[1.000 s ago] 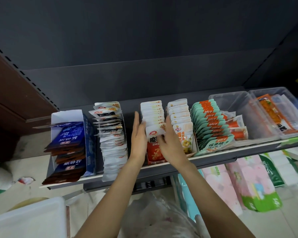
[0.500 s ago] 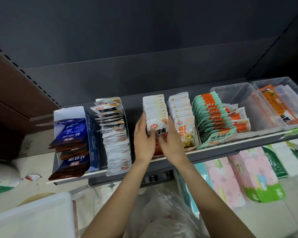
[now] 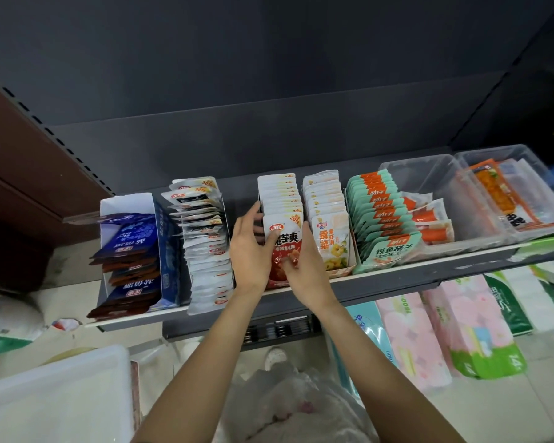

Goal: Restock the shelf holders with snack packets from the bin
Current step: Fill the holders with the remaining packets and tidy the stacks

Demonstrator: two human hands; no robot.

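A row of red-and-white snack packets [image 3: 281,199] stands in a holder at the middle of the dark shelf [image 3: 397,279]. My left hand [image 3: 248,251] holds the left side of that row, with the thumb on the face of the front packet [image 3: 285,241]. My right hand [image 3: 304,263] grips the front packet from the right, fingers curled over its lower red part. A white plastic bin [image 3: 55,394] sits at the bottom left, its contents hidden.
Left of the row stand white packets [image 3: 205,241] and a blue box of dark packets [image 3: 131,260]. To the right are yellow packets [image 3: 330,228], green-orange packets [image 3: 381,225] and two clear tubs [image 3: 454,199]. Tissue packs [image 3: 467,334] lie below. A plastic bag [image 3: 294,407] sits between my arms.
Both hands have slid down from the top of the red-and-white row to its front packet. The right hand now covers the packet's lower part. The view shifted slightly.
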